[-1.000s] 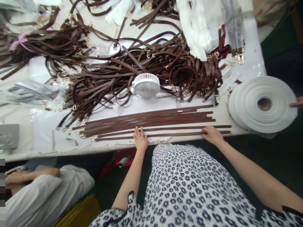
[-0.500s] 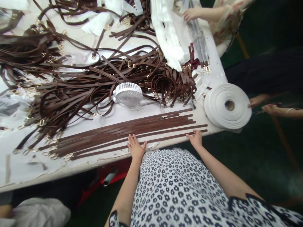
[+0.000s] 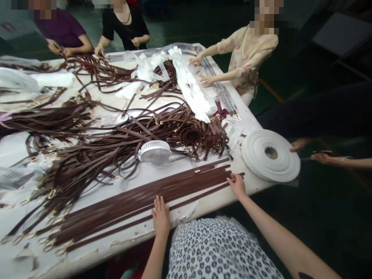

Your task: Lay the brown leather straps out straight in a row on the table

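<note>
1. Well, taking the small white fan [image 3: 155, 152] as the middle of the clock, I see metal buckles [image 3: 50, 245] at eight, on the ends of a row of brown straps [image 3: 130, 203].
2. A tangled pile of more straps [image 3: 95, 159] sweeps from eight round past twelve to two.
3. From the buckles, the row slants below the fan to four o'clock, flat on the table [image 3: 221, 195], the nearest strap lying slightly apart from the rest.
4. At six, the person's left hand [image 3: 161, 219] lies spread, fingers straight across the front straps, clamped on nothing.
5. These look like leather: light, bendy along their length, not fragile, perhaps sliding easily on each other. I'd press midway with a flat palm and pinch the plain ends, as the buckles probably weigh down the other side.
6. At four, well apart from the left, the right hand [image 3: 238, 186] has bent fingers at those plain ends; whether they pinch a strap, I can't tell.
7. At three sits a big white roll [image 3: 281, 159], a co-worker's hand [image 3: 300, 144] at its far edge.
</note>
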`<act>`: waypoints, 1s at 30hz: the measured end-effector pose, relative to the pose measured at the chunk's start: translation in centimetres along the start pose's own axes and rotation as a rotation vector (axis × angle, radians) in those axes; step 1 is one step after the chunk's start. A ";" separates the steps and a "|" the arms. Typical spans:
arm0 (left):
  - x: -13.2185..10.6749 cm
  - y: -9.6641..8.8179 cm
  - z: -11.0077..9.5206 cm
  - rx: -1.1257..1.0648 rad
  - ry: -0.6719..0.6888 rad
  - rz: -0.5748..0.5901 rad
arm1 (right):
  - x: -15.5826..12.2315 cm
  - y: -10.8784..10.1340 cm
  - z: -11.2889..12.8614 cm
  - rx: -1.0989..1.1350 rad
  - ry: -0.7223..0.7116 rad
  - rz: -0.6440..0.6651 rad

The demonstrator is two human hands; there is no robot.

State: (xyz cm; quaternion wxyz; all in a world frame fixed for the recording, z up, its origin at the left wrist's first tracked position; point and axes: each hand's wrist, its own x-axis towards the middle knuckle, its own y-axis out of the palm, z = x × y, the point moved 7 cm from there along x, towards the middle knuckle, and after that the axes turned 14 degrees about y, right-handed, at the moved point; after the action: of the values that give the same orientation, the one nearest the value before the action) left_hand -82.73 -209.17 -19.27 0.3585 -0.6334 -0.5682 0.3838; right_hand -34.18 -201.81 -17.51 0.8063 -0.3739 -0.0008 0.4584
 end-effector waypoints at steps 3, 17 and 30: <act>1.4 -1.5 -1.9 -0.218 -0.022 -0.158 | 2.0 2.3 3.5 0.099 0.067 0.059; 9.6 -6.9 -15.9 -0.872 0.027 -0.145 | -3.0 11.7 21.8 0.506 0.057 0.489; 13.1 -12.3 -29.0 -1.781 -0.194 0.127 | -13.8 -0.2 22.9 0.485 -0.052 0.664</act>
State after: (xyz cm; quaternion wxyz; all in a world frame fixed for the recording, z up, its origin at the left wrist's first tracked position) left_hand -61.52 -195.41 3.65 -0.3370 -0.6719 -0.6470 -0.1279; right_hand -49.86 -198.30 3.79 0.6791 -0.1415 0.2076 0.6897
